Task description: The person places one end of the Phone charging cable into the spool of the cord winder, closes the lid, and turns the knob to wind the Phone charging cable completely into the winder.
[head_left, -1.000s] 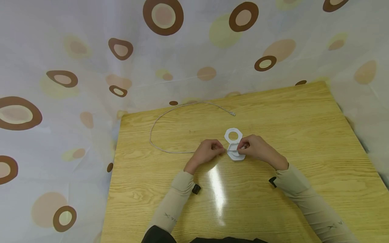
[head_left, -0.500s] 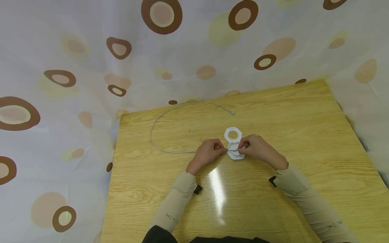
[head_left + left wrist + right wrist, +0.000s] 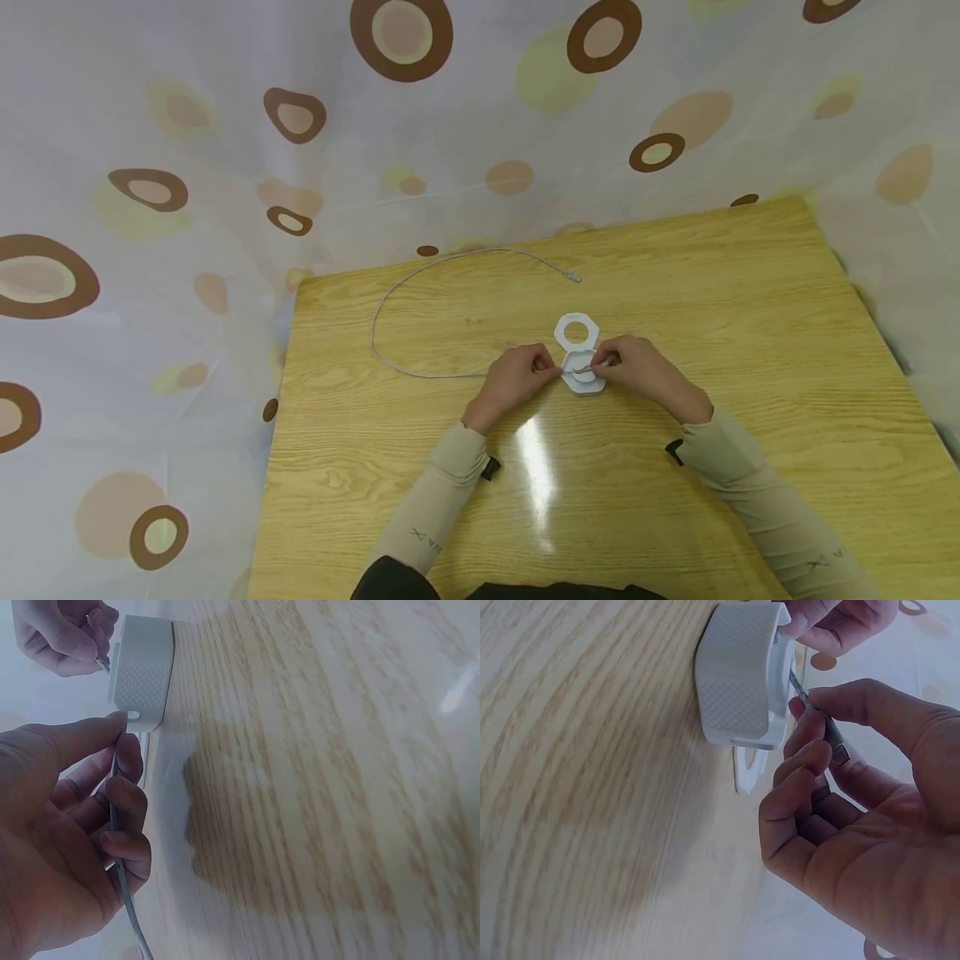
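Can see a small shift of the left hand toward the white hexagonal case since a second ago, with a slight bend in the once-straight cable between the hands. Pinching it at the case's edge slot with the left; pinching it near a metal-tipped plug with the right hand. Stretched across the open, round-hubbed case; cannot tell how deep. Patterned with raised texture on smooth walls. Lying behind, beside a ring-shaped lid, on glossy wood-grain table.
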The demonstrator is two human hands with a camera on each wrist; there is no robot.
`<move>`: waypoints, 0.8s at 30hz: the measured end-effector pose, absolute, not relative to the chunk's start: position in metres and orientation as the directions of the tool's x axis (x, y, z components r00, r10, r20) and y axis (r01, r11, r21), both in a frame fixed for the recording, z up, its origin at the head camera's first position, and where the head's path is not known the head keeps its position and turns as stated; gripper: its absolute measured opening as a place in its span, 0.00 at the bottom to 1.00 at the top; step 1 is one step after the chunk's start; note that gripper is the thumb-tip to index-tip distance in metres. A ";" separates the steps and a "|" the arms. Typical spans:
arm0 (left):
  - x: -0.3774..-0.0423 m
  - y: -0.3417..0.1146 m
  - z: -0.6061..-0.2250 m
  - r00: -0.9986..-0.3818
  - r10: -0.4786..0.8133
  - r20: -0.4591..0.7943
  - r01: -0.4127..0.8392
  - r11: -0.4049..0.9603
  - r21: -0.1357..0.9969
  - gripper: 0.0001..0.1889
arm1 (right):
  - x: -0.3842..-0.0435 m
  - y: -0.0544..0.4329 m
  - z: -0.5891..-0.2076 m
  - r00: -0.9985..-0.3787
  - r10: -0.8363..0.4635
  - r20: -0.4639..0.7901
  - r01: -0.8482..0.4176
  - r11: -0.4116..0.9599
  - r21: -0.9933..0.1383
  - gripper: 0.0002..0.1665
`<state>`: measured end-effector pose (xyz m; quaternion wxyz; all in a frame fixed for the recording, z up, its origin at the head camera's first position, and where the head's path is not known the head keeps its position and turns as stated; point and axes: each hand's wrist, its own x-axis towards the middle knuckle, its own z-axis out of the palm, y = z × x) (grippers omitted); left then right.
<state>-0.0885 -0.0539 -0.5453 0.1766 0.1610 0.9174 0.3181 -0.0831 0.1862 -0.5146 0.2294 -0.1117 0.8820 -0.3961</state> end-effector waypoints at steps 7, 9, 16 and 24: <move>-0.087 -0.054 -0.546 -0.886 0.407 -0.221 0.189 0.753 0.630 0.10 | -0.081 0.193 -0.518 -0.889 -0.328 -0.320 0.020 0.670 -0.742 0.11; -0.087 -0.054 -0.547 -0.885 0.409 -0.222 0.194 0.758 0.623 0.10 | -0.080 0.194 -0.520 -0.892 -0.319 -0.321 0.028 0.670 -0.742 0.12; -0.086 -0.054 -0.547 -0.879 0.414 -0.237 0.192 0.763 0.617 0.10 | -0.078 0.195 -0.522 -0.897 -0.276 -0.346 0.076 0.674 -0.735 0.14; -0.084 -0.054 -0.548 -0.878 0.414 -0.239 0.189 0.760 0.622 0.10 | -0.075 0.191 -0.521 -0.905 -0.257 -0.339 0.082 0.677 -0.732 0.15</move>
